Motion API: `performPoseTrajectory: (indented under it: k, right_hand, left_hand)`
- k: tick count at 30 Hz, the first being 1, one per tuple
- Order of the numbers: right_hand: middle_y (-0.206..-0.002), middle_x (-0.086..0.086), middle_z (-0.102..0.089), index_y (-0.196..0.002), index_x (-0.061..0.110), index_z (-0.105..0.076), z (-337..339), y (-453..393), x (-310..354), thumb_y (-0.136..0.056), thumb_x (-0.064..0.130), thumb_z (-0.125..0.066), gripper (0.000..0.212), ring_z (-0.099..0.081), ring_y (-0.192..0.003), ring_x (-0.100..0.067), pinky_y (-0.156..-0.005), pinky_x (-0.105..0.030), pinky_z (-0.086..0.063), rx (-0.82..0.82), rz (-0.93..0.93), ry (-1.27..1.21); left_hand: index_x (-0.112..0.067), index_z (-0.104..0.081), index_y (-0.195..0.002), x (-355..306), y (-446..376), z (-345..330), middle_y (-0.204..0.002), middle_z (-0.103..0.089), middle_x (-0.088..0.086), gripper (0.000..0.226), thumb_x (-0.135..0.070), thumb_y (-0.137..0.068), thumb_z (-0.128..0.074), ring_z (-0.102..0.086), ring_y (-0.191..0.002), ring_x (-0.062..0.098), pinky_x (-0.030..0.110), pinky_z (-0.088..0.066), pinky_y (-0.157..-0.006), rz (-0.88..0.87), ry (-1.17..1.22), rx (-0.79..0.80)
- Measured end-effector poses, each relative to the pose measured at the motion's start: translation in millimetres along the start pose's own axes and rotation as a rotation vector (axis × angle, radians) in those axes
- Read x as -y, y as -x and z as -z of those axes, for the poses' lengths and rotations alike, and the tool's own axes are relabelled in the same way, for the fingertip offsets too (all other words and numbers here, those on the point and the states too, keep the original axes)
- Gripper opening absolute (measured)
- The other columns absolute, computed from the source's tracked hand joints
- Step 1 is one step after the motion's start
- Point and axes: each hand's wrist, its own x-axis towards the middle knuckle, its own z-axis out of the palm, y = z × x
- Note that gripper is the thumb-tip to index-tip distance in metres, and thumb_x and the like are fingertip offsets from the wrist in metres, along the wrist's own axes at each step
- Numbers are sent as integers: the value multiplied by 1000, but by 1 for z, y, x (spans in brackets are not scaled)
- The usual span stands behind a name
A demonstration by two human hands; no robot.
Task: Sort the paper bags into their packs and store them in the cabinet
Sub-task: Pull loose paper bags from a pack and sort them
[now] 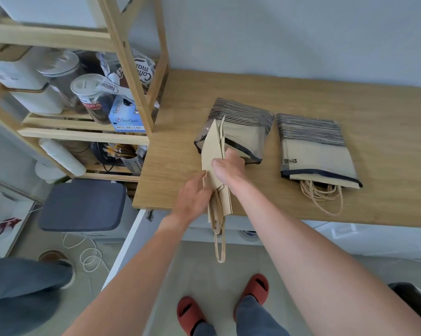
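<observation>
From the head camera, a bundle of flat brown paper bags (215, 161) stood on edge over the near left part of the wooden surface (350, 103), its folded bottoms pointing away and its twine handles (219, 238) hanging past the front edge. The right hand (228, 166) gripped the bundle near its middle, fingers curled round it, while the left hand (194, 197) steadied the lower part with fingers pressed along the paper; how tightly they closed could not be told. Just behind lay the left pack (238, 132), a striped sleeve with its mouth facing the person, and beside it, apart, the right pack (316, 151) already held bags whose cords spilled out. The bags looked light and thin, stiff along their creases but easily bent or torn, and likely to fan apart, so a pinch across the whole stack near mid-length seemed the sound hold, with the loose handles kept from snagging on the sleeve's mouth. A shelf unit (129, 69) stood at left.
</observation>
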Motion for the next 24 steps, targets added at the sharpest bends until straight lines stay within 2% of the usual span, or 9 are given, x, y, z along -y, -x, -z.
performPoseTrajectory:
  k: [1,3,6,8,11,14,19,22,24]
  right_hand:
    - [-88,-5,-52,-84,12,-46,0,-2,1,-83,5,-48,7,-48,-73,-19,-59,-30,-35,0,2,4]
    - [-84,-4,-50,-85,10,-46,0,-5,2,-85,5,-48,5,-47,-68,-17,-55,-29,-35,-4,5,-6]
    - [-86,-4,-54,-87,10,-49,-1,-6,1,-86,7,-49,3,-49,-67,-14,-55,-28,-39,-14,-10,-2]
    - [-94,-7,-60,-93,9,-54,-4,-3,-1,-87,13,-52,8,-55,-74,-17,-62,-30,-44,-11,-17,4]
    - [-128,-13,-58,-127,6,-52,-10,4,-3,-93,28,-51,40,-59,-106,-24,-84,-36,-48,38,13,31]
    - [-154,-8,-38,-151,11,-30,-12,8,-6,-97,44,-48,65,-40,-139,-27,-112,-47,-35,108,47,79]
    - [-152,-4,-42,-153,21,-29,-13,12,-8,-90,65,-43,78,-40,-139,-27,-112,-53,-34,165,93,165]
    - [-160,-6,-28,-156,20,-21,-12,11,-12,-94,66,-41,80,-29,-145,-28,-112,-50,-30,173,78,136]
    - [-159,-5,-31,-154,24,-27,-13,10,-11,-87,76,-37,85,-35,-142,-28,-112,-53,-32,166,47,66]
  left_hand:
    - [-27,-43,-144,4,7,3,-135,-56,10,60,-23,-84,-50,-49,-128,32,48,-40,-105,-69,3,44]
    - [-32,-16,-156,17,22,6,-157,-33,4,93,-25,-73,-58,-30,-144,23,46,-28,-115,-268,-39,131]
    - [-32,13,-156,31,33,2,-165,6,-5,111,-57,-80,-64,0,-152,11,39,-9,-121,-453,-167,169]
    - [-31,19,-155,31,33,-3,-164,15,-7,120,-70,-76,-62,6,-151,9,43,-9,-122,-436,-169,153]
    - [-28,12,-156,23,29,-12,-166,3,-3,117,-72,-76,-61,-1,-152,11,50,-19,-121,-400,-65,41]
    - [-27,3,-158,20,28,-18,-165,-10,-1,106,-65,-79,-57,-13,-151,12,52,-23,-119,-384,-44,-42]
    - [-26,-6,-158,23,32,-12,-158,-32,2,95,-72,-83,-43,-49,-131,13,49,-25,-118,-324,-33,-97]
    - [-24,-17,-156,19,32,-9,-147,-42,-2,87,-69,-86,-45,-44,-130,13,54,-33,-113,-310,-21,-111]
    - [-27,-23,-153,20,31,-7,-144,-46,0,78,-64,-88,-48,-46,-131,20,56,-40,-107,-293,16,-145]
